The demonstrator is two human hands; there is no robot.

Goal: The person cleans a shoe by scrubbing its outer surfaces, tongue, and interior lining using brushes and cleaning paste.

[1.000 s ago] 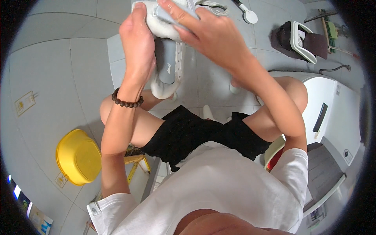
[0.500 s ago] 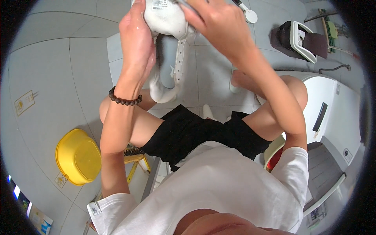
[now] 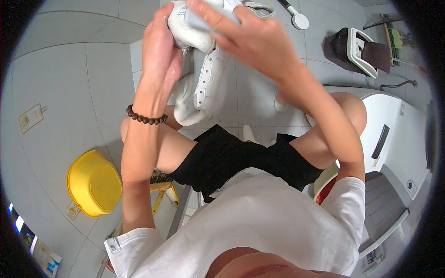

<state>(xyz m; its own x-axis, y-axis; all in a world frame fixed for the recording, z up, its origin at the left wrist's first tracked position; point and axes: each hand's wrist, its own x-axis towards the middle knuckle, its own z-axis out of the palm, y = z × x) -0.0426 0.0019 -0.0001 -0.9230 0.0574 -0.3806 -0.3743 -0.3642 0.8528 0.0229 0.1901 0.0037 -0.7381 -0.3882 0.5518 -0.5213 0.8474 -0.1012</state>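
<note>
A white shoe (image 3: pixel 204 88) with a row of eyelets is held up in front of me, above my knees. My left hand (image 3: pixel 160 51), wet-looking and with a bead bracelet at the wrist, is closed round its far left side, by a padded part with a small printed label. My right hand (image 3: pixel 259 39), slightly blurred, grips a flat pale grey-blue block (image 3: pixel 208 21) and presses it against the shoe's upper part. Whether the block is a sponge or a brush cannot be made out. The shoe's far end is partly hidden behind my right fingers.
A white shower head (image 3: pixel 300 21) lies at the far right, near a bin (image 3: pixel 362 53) with a white rim. A large white appliance (image 3: pixel 394 120) stands at the right. To the left are a yellow basin (image 3: pixel 95 185) and a yellow-framed stool (image 3: pixel 162 187).
My right hand has shifted over the shoe's label area with the pale block, which shows more plainly now. The shoe has tilted and turned slightly; my left hand keeps its hold.
</note>
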